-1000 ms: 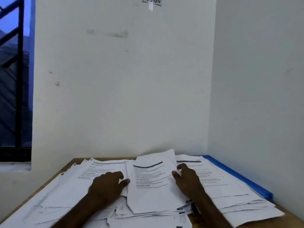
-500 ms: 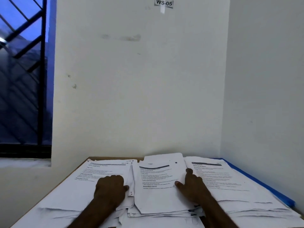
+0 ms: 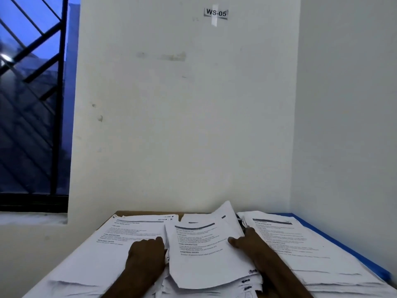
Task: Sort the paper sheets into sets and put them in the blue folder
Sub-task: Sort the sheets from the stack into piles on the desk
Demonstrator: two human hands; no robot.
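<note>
On the wooden table [image 3: 150, 212] set into the corner of two white walls, printed paper sheets lie in three loose spreads: a left pile [image 3: 120, 239], a middle pile [image 3: 206, 254] and a right pile [image 3: 300, 250]. The left hand [image 3: 146, 254] rests palm down on the inner edge of the left pile, fingers drawn loosely together and pointing far, its fingertips just beside the middle pile's top sheet. The right hand [image 3: 247, 244] lies at the right edge of the middle pile, thumb pressed on the top sheet and the fingers running along or under that edge; whether they pinch the sheet cannot be told. A sheet behind the top one [image 3: 223, 214] tilts up at the far end. The blue folder [image 3: 335, 241] lies under the right pile against the right wall, only its far and right edge showing. A label reading WS-05 [image 3: 216, 13] is taped high on the far wall, and a barred window [image 3: 32, 93] stands at far left.
</note>
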